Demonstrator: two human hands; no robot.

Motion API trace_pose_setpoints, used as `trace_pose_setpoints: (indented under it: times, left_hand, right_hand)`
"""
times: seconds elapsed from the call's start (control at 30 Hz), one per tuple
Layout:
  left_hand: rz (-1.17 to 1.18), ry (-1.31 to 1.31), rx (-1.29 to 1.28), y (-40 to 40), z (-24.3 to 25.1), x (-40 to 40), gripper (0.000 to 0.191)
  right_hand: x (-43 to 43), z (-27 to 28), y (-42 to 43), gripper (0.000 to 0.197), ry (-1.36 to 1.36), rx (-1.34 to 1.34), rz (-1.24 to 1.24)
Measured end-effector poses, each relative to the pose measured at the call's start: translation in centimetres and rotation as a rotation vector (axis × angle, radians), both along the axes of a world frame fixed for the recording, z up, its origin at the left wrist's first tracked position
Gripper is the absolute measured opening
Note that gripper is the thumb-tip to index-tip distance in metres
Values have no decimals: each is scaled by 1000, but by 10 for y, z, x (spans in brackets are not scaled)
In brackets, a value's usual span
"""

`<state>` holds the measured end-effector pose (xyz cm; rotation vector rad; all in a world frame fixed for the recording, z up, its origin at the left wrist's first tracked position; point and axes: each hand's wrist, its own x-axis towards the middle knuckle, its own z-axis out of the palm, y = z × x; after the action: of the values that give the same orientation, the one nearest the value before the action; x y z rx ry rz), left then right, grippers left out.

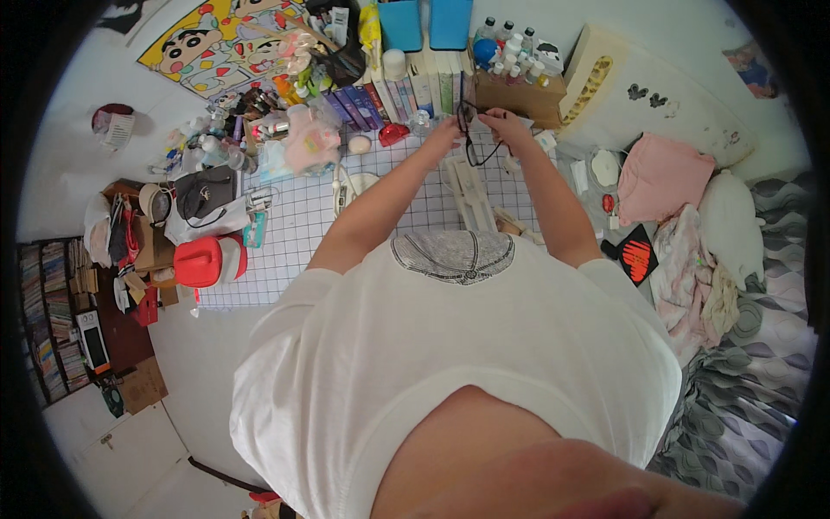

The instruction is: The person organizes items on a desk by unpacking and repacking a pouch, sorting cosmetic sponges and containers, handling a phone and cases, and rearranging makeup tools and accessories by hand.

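Over the far side of a desk with a checked cover [285,233], my left hand [445,135] grips one side of a pair of black-framed glasses [468,139]. Opposite it, my right hand [509,128] has thumb and fingers pinched on a small pale piece, perhaps a cloth, beside the frame. The glasses hang tilted between both hands. Just beyond are a row of upright books [421,87] and a cardboard box [519,97]. A long pale object [471,194] lies below the hands, nearer my body.
Left of the books sit a red glossy case [393,134], a round cream item [359,144] and a pink plush pouch [311,139]. A red and white case [201,261] stands at the desk's left end. Small bottles [512,55] top the box. A pink cushion [664,175] lies at right.
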<state>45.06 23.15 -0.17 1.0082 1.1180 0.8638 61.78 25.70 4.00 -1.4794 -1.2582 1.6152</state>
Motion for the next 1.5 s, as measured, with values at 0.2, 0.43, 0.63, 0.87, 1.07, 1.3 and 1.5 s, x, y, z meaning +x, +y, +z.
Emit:
trace_pose_setpoints:
  times: [0.2,0.43,0.63,0.87,1.07,1.3,1.5]
  left_hand:
    - [-138,-159,196,-35,21,-2,55]
    - [-154,183,115,-83,56,-43,57]
    - [-18,694,493,-107,81,-84,42]
    - [-89,1041,850,-139,92,-126,37]
    - [-242,820,796,-161,80,-144,46]
    - [-297,720,820,-164,0,-164,48]
    - [-246,864,805,-162,-13,-180,36]
  right_hand:
    - [-37,-6,-34,18,478,-58,-355]
    - [-94,-4,-69,15,699,-105,-429]
    - [-116,3,-85,30,932,-249,-292]
    - [-131,31,-127,39,730,-237,-194]
    - [-131,-15,-153,38,761,-228,-344]
    - [-141,-90,-195,30,873,-461,-583]
    - [-154,-160,-205,17,626,-435,-781]
